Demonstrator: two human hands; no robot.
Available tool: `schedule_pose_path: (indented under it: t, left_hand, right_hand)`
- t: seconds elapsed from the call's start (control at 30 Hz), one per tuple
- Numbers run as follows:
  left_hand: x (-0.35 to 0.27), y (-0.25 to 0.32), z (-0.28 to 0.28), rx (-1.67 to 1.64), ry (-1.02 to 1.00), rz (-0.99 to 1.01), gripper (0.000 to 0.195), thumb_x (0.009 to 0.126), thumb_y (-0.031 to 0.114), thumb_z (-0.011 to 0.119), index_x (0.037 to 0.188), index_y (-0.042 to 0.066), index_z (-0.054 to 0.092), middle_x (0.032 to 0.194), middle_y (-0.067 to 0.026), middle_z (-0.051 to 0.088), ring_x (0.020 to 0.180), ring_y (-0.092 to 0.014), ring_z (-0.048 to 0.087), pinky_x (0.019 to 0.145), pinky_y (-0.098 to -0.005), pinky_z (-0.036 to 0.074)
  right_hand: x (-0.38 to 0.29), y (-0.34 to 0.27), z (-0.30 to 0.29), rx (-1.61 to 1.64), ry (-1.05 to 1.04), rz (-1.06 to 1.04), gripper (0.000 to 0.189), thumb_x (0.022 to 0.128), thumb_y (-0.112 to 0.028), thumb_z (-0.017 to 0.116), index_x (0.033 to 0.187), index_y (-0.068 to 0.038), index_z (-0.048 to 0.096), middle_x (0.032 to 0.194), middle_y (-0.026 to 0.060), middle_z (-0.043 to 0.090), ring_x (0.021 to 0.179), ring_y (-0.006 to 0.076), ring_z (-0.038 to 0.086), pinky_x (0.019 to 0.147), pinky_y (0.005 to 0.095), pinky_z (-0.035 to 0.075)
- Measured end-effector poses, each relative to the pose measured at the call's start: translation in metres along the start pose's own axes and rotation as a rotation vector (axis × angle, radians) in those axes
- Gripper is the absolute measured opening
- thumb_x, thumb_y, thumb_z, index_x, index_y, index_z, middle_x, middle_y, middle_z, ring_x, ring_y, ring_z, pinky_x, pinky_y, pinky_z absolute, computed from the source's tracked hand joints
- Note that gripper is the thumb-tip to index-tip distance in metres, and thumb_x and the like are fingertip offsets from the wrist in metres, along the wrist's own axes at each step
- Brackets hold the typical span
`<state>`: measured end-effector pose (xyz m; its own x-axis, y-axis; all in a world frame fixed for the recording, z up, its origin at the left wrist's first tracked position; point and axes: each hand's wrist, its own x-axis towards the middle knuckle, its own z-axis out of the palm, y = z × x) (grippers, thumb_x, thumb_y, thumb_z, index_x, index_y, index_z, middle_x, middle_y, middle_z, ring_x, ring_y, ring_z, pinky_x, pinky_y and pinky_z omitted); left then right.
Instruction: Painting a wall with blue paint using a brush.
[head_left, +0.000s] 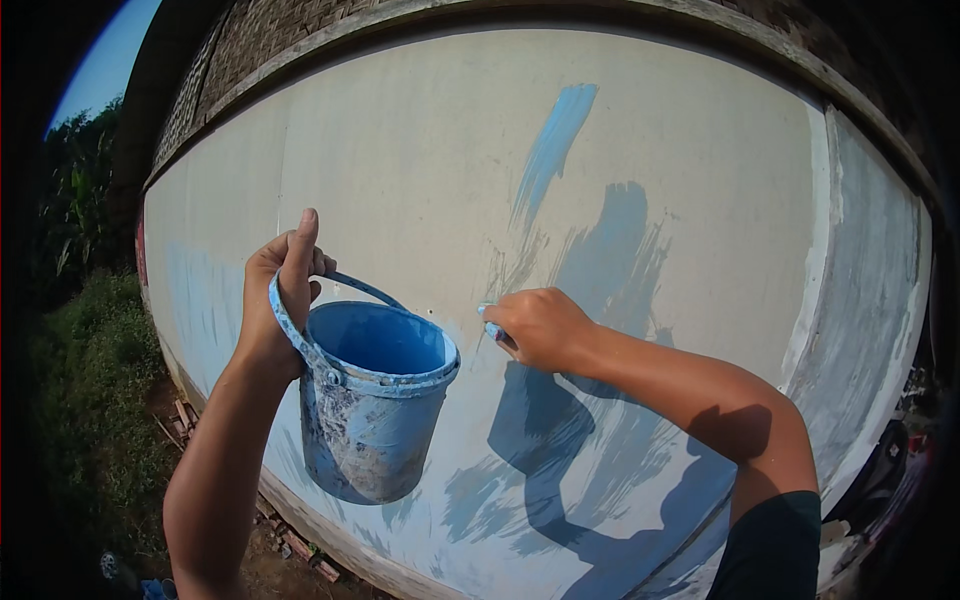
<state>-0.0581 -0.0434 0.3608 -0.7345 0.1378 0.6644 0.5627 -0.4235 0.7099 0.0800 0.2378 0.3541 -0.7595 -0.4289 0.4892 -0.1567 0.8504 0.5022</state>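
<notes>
My left hand grips the handle of a paint-smeared blue plastic bucket, thumb pointing up. Blue paint coats the bucket's inside, and it hangs slightly tilted in front of the wall. To its right, my right hand is closed around a paint-covered handle, probably a brush's; the tool's working end is hidden. Above that hand, a fresh bright-blue stroke runs diagonally on the beige wall panel. Paler blue paint covers the lower wall in uneven strokes, and my shadow falls across it.
A wooden beam crosses above the panel, with woven matting over it at upper left. A greyish panel adjoins on the right. Grass and broken bricks lie at the wall's foot on the left. Dark items stand at far right.
</notes>
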Motion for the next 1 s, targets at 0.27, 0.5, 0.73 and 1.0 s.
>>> schedule_pose_path:
  t: [0.27, 0.5, 0.73, 1.0]
  left_hand:
    - [-0.018, -0.004, -0.025, 0.111, 0.069, 0.027, 0.054, 0.103, 0.048, 0.065, 0.064, 0.013, 0.052, 0.065, 0.0, 0.052, 0.071, -0.012, 0.052, 0.07, -0.0279, 0.039]
    - [-0.036, -0.02, -0.049, 0.061, 0.125, 0.051, 0.054, 0.104, 0.042, 0.066, 0.062, 0.014, 0.048, 0.065, -0.0003, 0.05, 0.069, -0.012, 0.049, 0.07, -0.028, 0.039]
    - [-0.031, -0.028, -0.049, 0.053, 0.138, 0.065, 0.055, 0.105, 0.037, 0.066, 0.06, 0.013, 0.043, 0.063, 0.0, 0.046, 0.069, -0.012, 0.046, 0.072, -0.0298, 0.04]
    - [-0.044, -0.027, -0.043, 0.038, 0.041, 0.144, 0.054, 0.105, 0.032, 0.066, 0.061, 0.012, 0.043, 0.063, -0.0004, 0.045, 0.068, -0.012, 0.044, 0.075, -0.0307, 0.043]
  right_hand:
    - [0.082, 0.074, -0.109, -0.366, 0.442, 0.26, 0.012, 0.092, -0.009, 0.071, 0.1, -0.001, 0.074, 0.085, 0.0177, 0.074, 0.076, 0.0317, 0.073, 0.071, 0.04, 0.06]
    - [0.055, 0.063, 0.003, -0.877, 0.469, -0.244, 0.007, 0.081, -0.005, 0.07, 0.077, 0.0, 0.067, 0.077, 0.0193, 0.07, 0.078, 0.0305, 0.073, 0.067, 0.0317, 0.062]
    - [0.008, -0.028, 0.048, 0.072, -0.059, 0.101, 0.021, 0.087, -0.012, 0.076, 0.104, 0.0, 0.074, 0.091, 0.0189, 0.074, 0.084, 0.0363, 0.073, 0.074, 0.0438, 0.059]
    - [0.055, 0.079, -0.097, -0.338, 0.53, 0.26, 0.006, 0.092, -0.007, 0.071, 0.091, -0.001, 0.071, 0.084, 0.0175, 0.073, 0.078, 0.0323, 0.074, 0.07, 0.0404, 0.061]
